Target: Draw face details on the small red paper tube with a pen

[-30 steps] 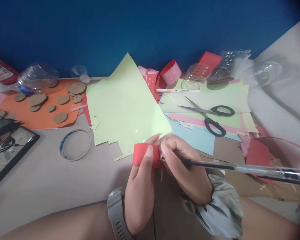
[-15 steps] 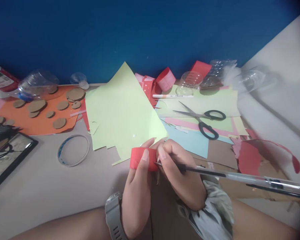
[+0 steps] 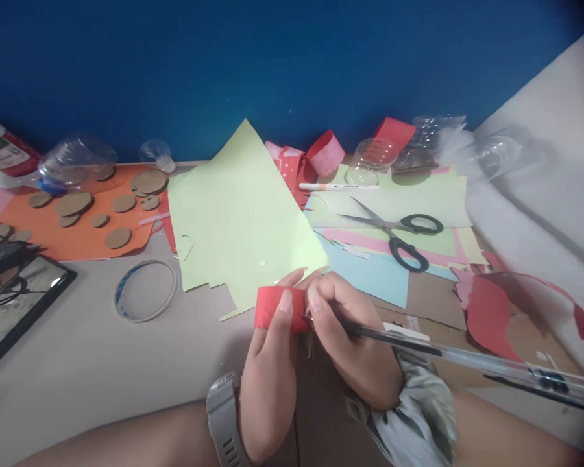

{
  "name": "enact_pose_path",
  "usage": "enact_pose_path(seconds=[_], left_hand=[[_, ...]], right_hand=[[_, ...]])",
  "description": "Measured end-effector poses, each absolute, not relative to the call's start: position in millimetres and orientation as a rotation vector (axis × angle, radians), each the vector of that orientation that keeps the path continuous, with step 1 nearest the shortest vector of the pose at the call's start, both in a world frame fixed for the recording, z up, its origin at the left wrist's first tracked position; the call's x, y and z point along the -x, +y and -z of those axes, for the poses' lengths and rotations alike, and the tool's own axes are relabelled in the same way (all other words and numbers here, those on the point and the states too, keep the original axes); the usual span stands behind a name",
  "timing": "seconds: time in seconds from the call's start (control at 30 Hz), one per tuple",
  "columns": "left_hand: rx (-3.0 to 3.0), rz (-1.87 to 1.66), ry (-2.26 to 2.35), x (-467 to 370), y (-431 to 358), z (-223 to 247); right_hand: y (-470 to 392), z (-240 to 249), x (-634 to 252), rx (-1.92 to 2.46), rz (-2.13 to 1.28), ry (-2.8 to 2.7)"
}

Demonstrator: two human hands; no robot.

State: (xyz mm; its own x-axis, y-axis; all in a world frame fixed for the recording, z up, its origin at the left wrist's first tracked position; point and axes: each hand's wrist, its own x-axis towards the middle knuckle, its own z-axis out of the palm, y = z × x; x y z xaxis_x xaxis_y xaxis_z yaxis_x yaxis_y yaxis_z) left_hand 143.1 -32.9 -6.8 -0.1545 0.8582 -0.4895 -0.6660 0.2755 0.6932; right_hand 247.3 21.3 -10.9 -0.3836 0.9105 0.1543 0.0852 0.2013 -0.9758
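The left hand (image 3: pixel 273 363) pinches red paper (image 3: pixel 267 307); the right hand (image 3: pixel 341 308) grips a pen (image 3: pixel 411 344). Work stays at the paper's right edge.

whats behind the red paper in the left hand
Behind the red paper, a finger of the left hand shows past its upper edge, with the green sheet beyond. The paper's back and what it covers are hidden.

no readable lettering anywhere
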Motion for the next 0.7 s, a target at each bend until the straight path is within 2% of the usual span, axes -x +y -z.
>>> enact_pose_path(seconds=[0.37,0.7], left_hand=[[-0.27,-1.323,1.153,-141.5,-34.7,7.1],[-0.309,-1.337,1.135,-141.3,-35.8,7.8]], right_hand=[[23.3,11.5,-249.0,0.908,-1.335,-1.625],[20.7,13.9,-250.2,0.907,-1.239,-1.731]])
